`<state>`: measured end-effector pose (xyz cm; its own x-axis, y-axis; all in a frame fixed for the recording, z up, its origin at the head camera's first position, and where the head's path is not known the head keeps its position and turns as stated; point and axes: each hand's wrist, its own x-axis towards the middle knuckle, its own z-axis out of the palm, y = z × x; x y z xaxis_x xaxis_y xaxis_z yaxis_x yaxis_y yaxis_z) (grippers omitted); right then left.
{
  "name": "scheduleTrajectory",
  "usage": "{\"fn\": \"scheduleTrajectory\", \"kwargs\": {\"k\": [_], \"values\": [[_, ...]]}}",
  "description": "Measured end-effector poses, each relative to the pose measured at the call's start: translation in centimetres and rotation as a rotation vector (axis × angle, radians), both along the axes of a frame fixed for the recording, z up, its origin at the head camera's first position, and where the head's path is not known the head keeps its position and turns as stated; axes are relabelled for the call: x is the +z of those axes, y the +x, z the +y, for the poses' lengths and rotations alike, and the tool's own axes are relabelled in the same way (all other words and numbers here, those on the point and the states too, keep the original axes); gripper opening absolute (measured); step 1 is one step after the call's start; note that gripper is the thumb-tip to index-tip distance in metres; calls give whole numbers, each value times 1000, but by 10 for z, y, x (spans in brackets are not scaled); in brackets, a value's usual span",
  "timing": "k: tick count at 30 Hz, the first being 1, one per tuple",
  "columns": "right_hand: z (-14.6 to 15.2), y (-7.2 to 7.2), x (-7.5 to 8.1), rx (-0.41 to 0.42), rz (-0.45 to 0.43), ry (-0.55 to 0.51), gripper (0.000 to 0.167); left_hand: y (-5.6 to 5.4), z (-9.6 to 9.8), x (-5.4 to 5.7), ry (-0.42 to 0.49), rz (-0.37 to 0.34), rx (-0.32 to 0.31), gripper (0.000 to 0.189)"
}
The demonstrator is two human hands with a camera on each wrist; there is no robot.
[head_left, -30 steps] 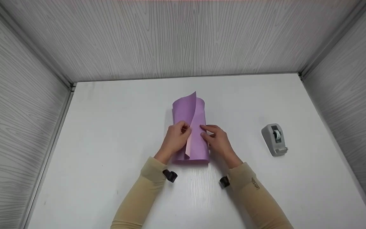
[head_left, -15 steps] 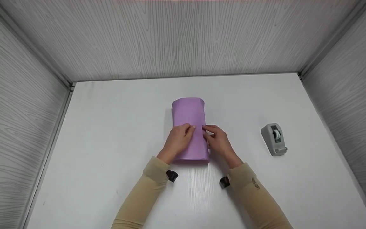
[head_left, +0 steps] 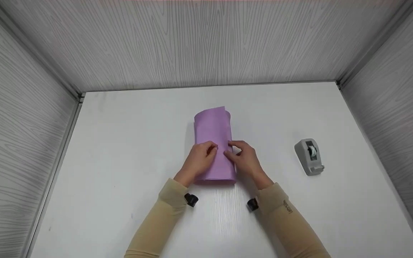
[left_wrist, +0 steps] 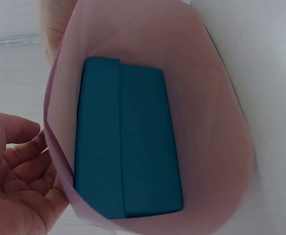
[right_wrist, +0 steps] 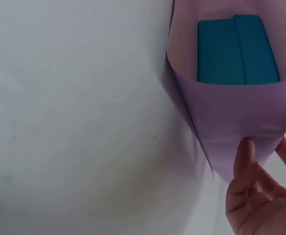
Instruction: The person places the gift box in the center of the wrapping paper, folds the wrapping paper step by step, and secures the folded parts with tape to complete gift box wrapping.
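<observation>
A sheet of purple paper [head_left: 212, 125] is wrapped like a sleeve around a teal box [left_wrist: 128, 142], which shows through the open near end in both wrist views. One corner of the top flap stands up slightly at the far end. My left hand [head_left: 198, 160] is over the left half of the wrap, thumb and index finger pinching at the top layer. From the right side, my right hand [head_left: 246, 159] holds the wrap with thumb and index finger on it. In the right wrist view, a finger [right_wrist: 245, 152] dents the paper's side.
A grey tape dispenser [head_left: 308, 157] stands to the right on the white table [head_left: 127, 150]. Wood-grain panels [head_left: 199, 43] rise at the back and both sides of the table.
The raised paper flap came down flat over the wrap, then its edge lifted a little. My left hand shifted right, then slightly back left. My right thumb has slid left onto the paper.
</observation>
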<state>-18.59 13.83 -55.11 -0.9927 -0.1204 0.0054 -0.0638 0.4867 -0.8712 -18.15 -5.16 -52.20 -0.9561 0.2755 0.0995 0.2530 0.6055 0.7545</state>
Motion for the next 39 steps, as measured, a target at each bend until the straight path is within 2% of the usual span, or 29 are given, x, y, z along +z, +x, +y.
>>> {"fn": "scheduleTrajectory", "kwargs": {"k": [3,6,9,11,14,16,19,23,29,39], "values": [[-1,1,2,-12,-34,-18,46,3,-5,-3,37,22,-27,17],[-2,2,4,-20,-61,-28,58,4,-11,-8,70,98,-32,12],[-2,1,4,-21,-75,-19,67,5,-16,-11,63,189,34,11],[-3,2,4,-17,-79,-4,67,5,-20,-12,30,204,108,15],[-3,3,5,-8,-81,17,64,5,-24,-13,-36,131,198,28],[-3,3,6,1,-75,28,61,4,-26,-14,-64,44,217,39],[-3,4,8,13,-66,52,56,3,-30,-16,-62,-70,194,52],[-3,5,13,30,-65,103,51,2,-33,-16,-19,-146,157,55],[-6,5,18,-5,-57,170,48,2,-34,-15,28,-191,157,50],[-12,5,22,-69,-18,240,48,5,-33,-14,15,-165,159,46]]}}
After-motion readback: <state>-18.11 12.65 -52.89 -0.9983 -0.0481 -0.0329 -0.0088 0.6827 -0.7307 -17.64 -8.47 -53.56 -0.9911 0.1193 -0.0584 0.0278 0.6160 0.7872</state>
